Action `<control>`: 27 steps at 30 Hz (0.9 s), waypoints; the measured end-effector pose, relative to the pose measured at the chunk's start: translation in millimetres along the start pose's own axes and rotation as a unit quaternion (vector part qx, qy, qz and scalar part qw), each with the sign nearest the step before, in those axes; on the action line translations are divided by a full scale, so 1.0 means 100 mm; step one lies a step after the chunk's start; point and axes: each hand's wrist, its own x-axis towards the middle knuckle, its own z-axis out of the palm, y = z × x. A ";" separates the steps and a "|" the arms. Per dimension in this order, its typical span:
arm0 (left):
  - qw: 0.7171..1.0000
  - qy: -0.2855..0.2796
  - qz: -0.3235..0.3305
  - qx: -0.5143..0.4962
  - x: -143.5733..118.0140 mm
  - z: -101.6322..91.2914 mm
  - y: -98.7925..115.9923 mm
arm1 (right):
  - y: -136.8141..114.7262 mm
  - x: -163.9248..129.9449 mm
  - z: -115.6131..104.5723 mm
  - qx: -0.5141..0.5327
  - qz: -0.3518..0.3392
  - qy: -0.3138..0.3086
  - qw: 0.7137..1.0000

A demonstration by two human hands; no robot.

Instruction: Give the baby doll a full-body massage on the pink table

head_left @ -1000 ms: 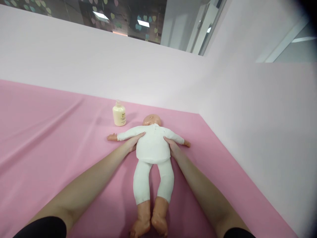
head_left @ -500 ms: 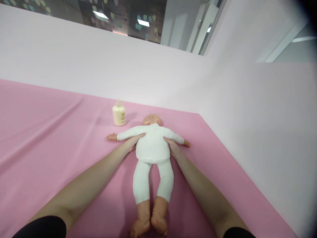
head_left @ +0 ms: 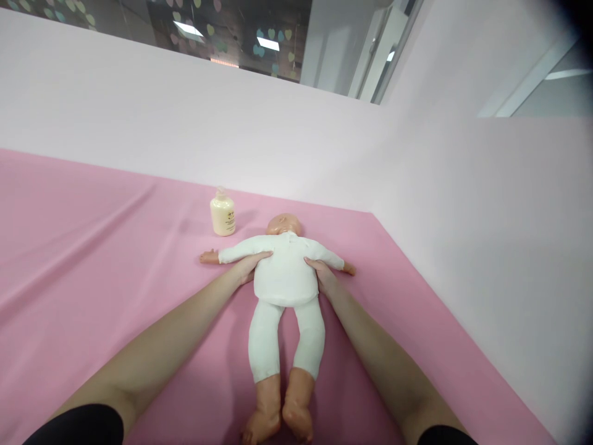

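Baby doll [head_left: 286, 275], white-clothed: on back on pink sheet [head_left: 139, 247], arms spread. Left hand [head_left: 249, 267], right hand [head_left: 323, 276]: fingers grasping torso sides, thumbs on chest. Pump bottle [head_left: 223, 216]: upright near doll's head.

Hands [head_left: 251, 268] partly hidden by doll [head_left: 286, 273], bottle label [head_left: 230, 220] illegible

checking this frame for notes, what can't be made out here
Head view:
Most fingers of the bare left hand and bare right hand: behind the torso of the white-clad baby doll.
Doll's tan feet: tips cut off by bottom edge.
Lettering on the rounded cream pump bottle: too small to read.
Black sleeves: cut off by bottom edge.
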 end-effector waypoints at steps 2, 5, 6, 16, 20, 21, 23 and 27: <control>1.000 -0.002 0.002 -0.005 0.00 -0.01 0.00 | 0.09 0.02 -0.05 0.058 0.039 -0.034 0.997; 1.000 0.000 0.007 -0.005 0.01 -0.02 -0.01 | 0.21 0.08 -0.10 0.115 0.063 -0.055 0.990; 1.000 0.002 0.006 -0.004 0.02 -0.02 -0.02 | 0.25 0.10 -0.11 0.125 0.070 -0.056 0.988; 0.998 0.001 0.013 0.065 -0.03 0.00 -0.01 | 0.66 0.34 -0.19 0.196 0.129 -0.010 0.972; 0.996 0.007 0.028 0.089 -0.09 0.02 0.02 | 0.66 0.36 -0.21 0.210 0.122 -0.008 0.970; 0.995 0.012 0.032 0.096 -0.10 0.02 0.03 | 0.63 0.36 -0.20 0.209 0.117 -0.003 0.971; 0.993 0.027 0.039 0.105 -0.13 0.02 0.06 | 0.55 0.34 -0.20 0.207 0.102 0.010 0.973; 0.992 0.044 0.067 0.095 -0.18 0.06 0.14 | 0.33 0.26 -0.21 0.181 0.075 0.028 0.980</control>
